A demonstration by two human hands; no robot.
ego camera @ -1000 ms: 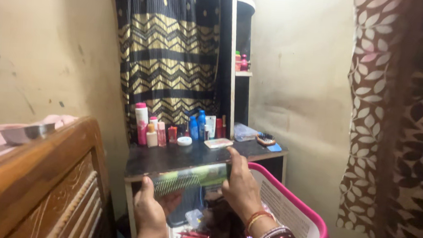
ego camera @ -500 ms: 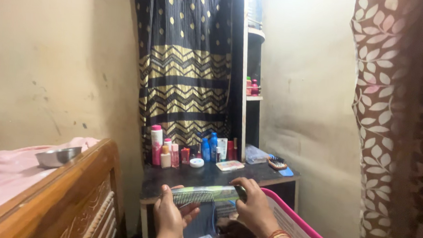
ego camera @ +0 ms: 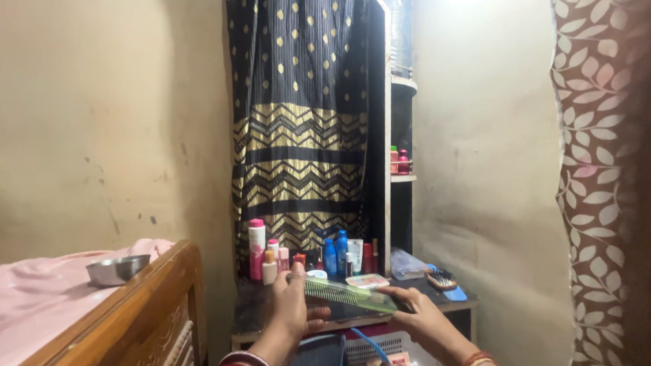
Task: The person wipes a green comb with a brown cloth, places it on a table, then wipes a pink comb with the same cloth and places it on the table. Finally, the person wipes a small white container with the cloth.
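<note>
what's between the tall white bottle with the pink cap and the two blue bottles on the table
In the head view, between the white bottle and blue bottles stand small pink and cream bottles and a red-topped one.

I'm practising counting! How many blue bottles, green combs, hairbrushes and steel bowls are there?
Blue bottles: 2
Green comb: 1
Hairbrush: 1
Steel bowl: 1
Total: 5
</note>
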